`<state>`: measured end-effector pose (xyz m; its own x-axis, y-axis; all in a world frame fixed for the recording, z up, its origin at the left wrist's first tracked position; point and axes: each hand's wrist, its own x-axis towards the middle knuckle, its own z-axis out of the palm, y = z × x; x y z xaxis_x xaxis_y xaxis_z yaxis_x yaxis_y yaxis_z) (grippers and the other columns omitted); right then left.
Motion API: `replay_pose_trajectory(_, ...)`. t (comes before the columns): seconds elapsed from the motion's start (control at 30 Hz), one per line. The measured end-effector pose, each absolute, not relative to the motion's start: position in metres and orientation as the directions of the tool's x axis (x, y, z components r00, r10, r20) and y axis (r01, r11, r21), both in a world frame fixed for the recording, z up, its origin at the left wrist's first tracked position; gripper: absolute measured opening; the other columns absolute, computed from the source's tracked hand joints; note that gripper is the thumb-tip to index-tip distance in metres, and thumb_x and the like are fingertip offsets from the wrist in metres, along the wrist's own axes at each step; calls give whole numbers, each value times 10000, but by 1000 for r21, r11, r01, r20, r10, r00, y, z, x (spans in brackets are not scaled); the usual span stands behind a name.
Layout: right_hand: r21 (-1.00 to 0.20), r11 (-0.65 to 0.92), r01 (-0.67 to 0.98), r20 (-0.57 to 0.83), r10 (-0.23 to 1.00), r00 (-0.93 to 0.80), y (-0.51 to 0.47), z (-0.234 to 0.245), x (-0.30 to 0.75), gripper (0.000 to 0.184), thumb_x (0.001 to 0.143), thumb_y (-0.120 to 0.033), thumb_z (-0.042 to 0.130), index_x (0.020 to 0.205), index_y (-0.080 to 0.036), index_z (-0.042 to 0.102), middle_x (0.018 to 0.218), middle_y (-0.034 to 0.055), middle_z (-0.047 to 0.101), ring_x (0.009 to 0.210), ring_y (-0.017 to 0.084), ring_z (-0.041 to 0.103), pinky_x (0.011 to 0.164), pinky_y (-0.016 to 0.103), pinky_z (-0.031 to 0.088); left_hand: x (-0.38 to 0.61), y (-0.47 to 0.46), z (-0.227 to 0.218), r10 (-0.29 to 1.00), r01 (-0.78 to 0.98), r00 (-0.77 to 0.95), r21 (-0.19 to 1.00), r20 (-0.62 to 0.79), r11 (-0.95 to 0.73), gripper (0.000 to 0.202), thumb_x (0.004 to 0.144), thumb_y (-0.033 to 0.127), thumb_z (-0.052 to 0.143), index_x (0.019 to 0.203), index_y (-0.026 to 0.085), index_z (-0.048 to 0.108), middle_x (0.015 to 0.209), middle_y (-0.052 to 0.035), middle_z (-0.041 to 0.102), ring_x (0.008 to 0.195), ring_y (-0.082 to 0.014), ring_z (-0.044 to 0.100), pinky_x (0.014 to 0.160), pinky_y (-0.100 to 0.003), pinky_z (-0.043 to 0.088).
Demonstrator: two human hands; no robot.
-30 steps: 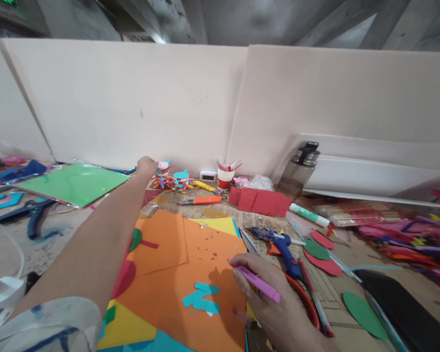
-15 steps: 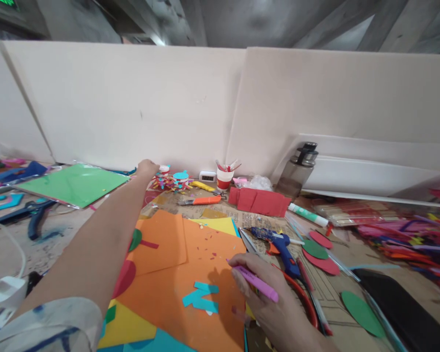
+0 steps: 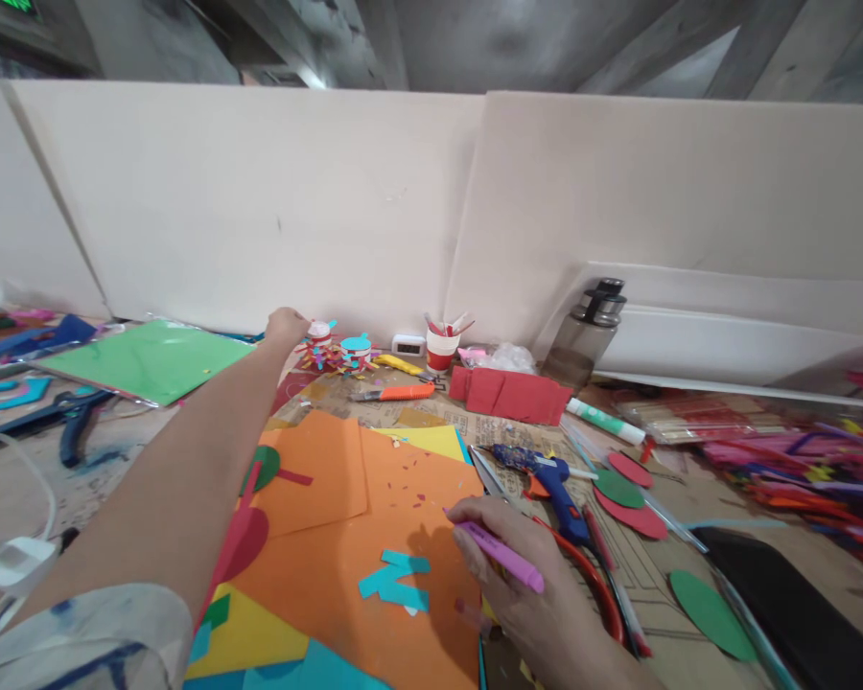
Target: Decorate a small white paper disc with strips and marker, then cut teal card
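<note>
My left hand (image 3: 286,327) reaches far across the worktop, its fingers closed at the side of a small paper cup (image 3: 319,333) with turquoise strips and a colourful fringe. The fingertips are mostly hidden. A similar fringed cup (image 3: 355,353) with a turquoise top stands just to the right. Nearer to me, my right hand (image 3: 510,565) holds a purple marker (image 3: 503,556) and rests at the right edge of the orange paper (image 3: 417,522). Turquoise paper strips (image 3: 403,594) lie on that paper, left of the hand. A red paper shape and green circle (image 3: 263,470) are partly behind my left forearm.
Beside my right hand are a blue glue gun (image 3: 547,479), red-handled scissors (image 3: 594,580) and a black phone (image 3: 783,604). Farther back lie an orange cutter (image 3: 407,392), red folded paper (image 3: 510,396) and a bottle (image 3: 582,331). Green paper (image 3: 151,359) lies left.
My left hand has shifted slightly up and left, and the small cup beside it has moved and turned a little. My right hand stays still with the marker.
</note>
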<state>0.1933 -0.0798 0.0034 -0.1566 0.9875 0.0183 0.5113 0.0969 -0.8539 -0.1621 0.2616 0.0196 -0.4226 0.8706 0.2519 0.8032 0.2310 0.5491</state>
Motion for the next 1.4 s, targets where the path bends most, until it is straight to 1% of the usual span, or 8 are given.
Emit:
replay_pose_trajectory(0.13, -847, 132, 515, 48, 984, -173, -80, 4, 192, 125, 845, -278, 540, 915, -234, 633, 937, 22, 674, 828, 161, 635, 746, 255, 525, -160, 263, 20, 872, 805, -411, 554, 264, 211, 256, 745, 267, 647, 926, 119, 753, 902, -140, 739, 862, -233, 678, 691, -264, 470)
replay_pose_trajectory(0.3, -855, 138, 499, 58, 983, -173, -80, 3, 192, 125, 857, -286, 537, 924, -238, 632, 955, 21, 678, 850, 160, 645, 768, 256, 527, -153, 268, 18, 875, 807, -398, 559, 276, 190, 259, 755, 258, 636, 948, 128, 750, 933, -133, 741, 877, -221, 678, 711, -262, 470)
replay_pose_trajectory(0.5, -815, 180, 551, 64, 973, -223, -80, 7, 193, 121, 812, -220, 566, 914, -237, 629, 919, 9, 677, 845, 159, 636, 788, 261, 516, -155, 271, 13, 877, 818, -393, 541, 278, 195, 258, 755, 246, 632, 945, 120, 751, 976, -156, 735, 906, -247, 677, 732, -287, 476)
replay_pose_trajectory(0.77, -840, 152, 520, 57, 979, -194, -81, 6, 193, 138, 852, -245, 528, 942, -250, 632, 941, 16, 683, 853, 162, 650, 810, 273, 524, -158, 268, 13, 869, 835, -389, 515, 305, 193, 267, 773, 267, 609, 968, 145, 746, 1007, -136, 733, 922, -239, 671, 738, -283, 480)
replay_pose_trajectory(1.0, -841, 145, 521, 56, 982, -182, -80, 6, 192, 132, 858, -290, 519, 910, -248, 632, 928, 31, 695, 859, 175, 650, 825, 284, 536, -163, 267, 24, 904, 879, -300, 455, 304, 139, 244, 777, 241, 605, 953, 140, 740, 962, -102, 739, 871, -191, 669, 732, -233, 472)
replay_pose_trajectory(1.1, -836, 149, 529, 54, 980, -192, -80, 6, 192, 129, 828, -243, 529, 904, -250, 632, 916, 22, 691, 831, 172, 645, 805, 285, 537, -164, 268, 26, 916, 902, -262, 415, 303, 121, 236, 777, 237, 606, 957, 160, 737, 1009, -91, 732, 927, -191, 660, 759, -228, 471)
replay_pose_trajectory(1.27, -842, 156, 516, 66, 980, -189, -79, 5, 192, 161, 775, -180, 555, 895, -244, 641, 911, 20, 690, 835, 175, 647, 793, 284, 534, -164, 271, 24, 935, 926, -231, 357, 269, 126, 210, 759, 200, 612, 928, 188, 736, 1015, -78, 733, 931, -201, 659, 763, -244, 474)
replay_pose_trajectory(1.4, -842, 158, 516, 63, 978, -196, -79, 3, 193, 174, 780, -180, 564, 925, -242, 639, 950, 19, 686, 861, 172, 647, 777, 267, 534, -164, 270, 23, 939, 934, -218, 336, 266, 121, 214, 788, 277, 606, 949, 210, 731, 1048, -67, 727, 955, -203, 653, 768, -243, 472)
